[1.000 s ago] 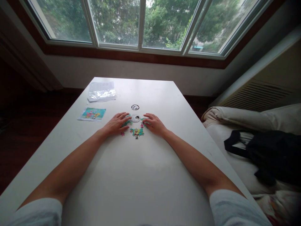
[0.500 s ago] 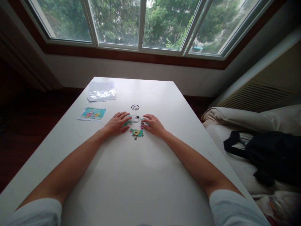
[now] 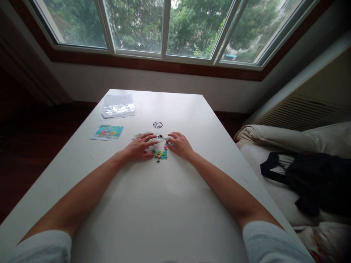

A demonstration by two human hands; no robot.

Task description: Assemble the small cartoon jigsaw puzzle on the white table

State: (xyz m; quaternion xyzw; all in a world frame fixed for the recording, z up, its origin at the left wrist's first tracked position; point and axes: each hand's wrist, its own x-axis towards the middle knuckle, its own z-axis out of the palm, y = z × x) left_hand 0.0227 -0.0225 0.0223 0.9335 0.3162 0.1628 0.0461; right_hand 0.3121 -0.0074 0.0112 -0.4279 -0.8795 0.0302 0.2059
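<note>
Joined jigsaw pieces (image 3: 160, 155) with a yellow cartoon figure on green lie on the white table, between my hands and a little nearer to me. My left hand (image 3: 141, 146) rests low with fingers spread, its fingertips by the round silvery disc (image 3: 160, 138) and its thumb beside the joined pieces. Loose green puzzle pieces (image 3: 137, 136) show past its far side; others are partly hidden under it. My right hand (image 3: 179, 145) is spread over more pieces (image 3: 165, 147) on the right, and its fingers cover part of them.
A second round disc (image 3: 157, 125) lies farther back on the table (image 3: 164, 204). To the left are a printed cartoon picture (image 3: 107, 132) and a clear plastic packet over paper (image 3: 119, 106). A pale sofa with a dark bag (image 3: 320, 179) stands along the right side.
My left hand has shifted slightly right and nearer to me, uncovering puzzle pieces on its far side and covering part of the near disc. My right hand has barely moved.
</note>
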